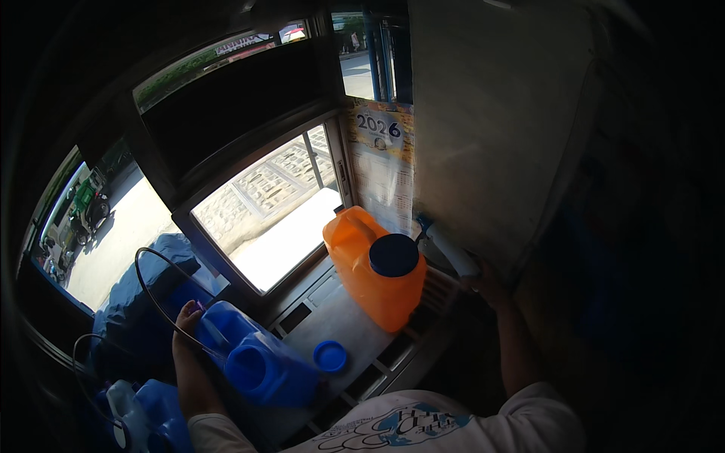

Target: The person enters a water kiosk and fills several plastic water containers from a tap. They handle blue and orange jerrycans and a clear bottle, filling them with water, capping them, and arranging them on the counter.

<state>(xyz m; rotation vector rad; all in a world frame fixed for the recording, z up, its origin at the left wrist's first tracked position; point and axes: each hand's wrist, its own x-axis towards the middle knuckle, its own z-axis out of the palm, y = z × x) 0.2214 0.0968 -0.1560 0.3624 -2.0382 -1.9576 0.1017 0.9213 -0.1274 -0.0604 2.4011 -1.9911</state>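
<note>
A blue water jug (291, 374) with its wide mouth uncovered lies before me on the counter, and its round blue cap (330, 356) rests to its right. My left hand (189, 318) is closed at the jug's far left end, with a small purple bit showing at the fingertips; what it grips is unclear. A thin dark hose (145, 291) curves past this hand to the jug. My right hand (483, 281) is wrapped around the lower end of a pale cylinder with a blue head (451, 254). Beside that stands an orange jug (359, 268) with a dark cap on.
More blue jugs (162, 411) stand at the lower left, near a second hose (75, 351). Blue sheeting (143, 291) lies by the window. A calendar (381, 162) hangs behind the orange jug, beside a large pale panel (498, 136). Slots run along the counter's (343, 317) edges.
</note>
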